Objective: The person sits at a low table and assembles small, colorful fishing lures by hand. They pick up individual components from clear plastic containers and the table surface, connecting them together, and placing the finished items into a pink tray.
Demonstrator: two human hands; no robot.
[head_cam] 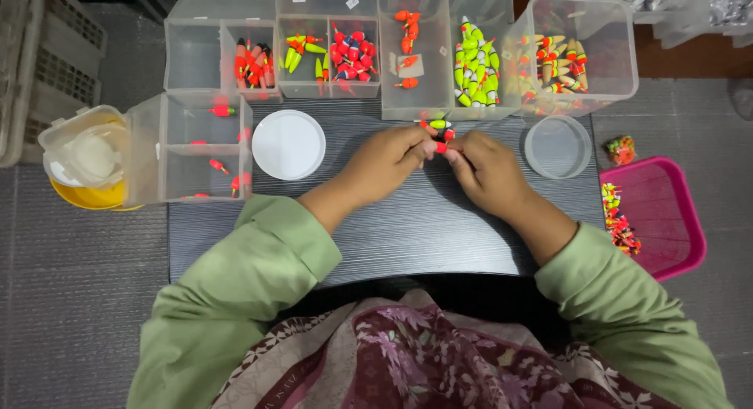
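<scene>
both hands, left hand (390, 159) and right hand (485, 170), pinch a small red float (441, 147) between fingertips; it may slip and roll just beyond the grip.

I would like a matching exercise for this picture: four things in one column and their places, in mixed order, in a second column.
Things:
1. round white plastic lid
2. pink plastic tray
3. yellow plastic tub
4. small red float piece

Places:
A. at the far left edge, beside the dark table
B. pinched between the left hand and the right hand
C. on the table, left of both hands
D. to the right of the table, holding a few small floats

Pairs: 1-C, 2-D, 3-A, 4-B
</scene>
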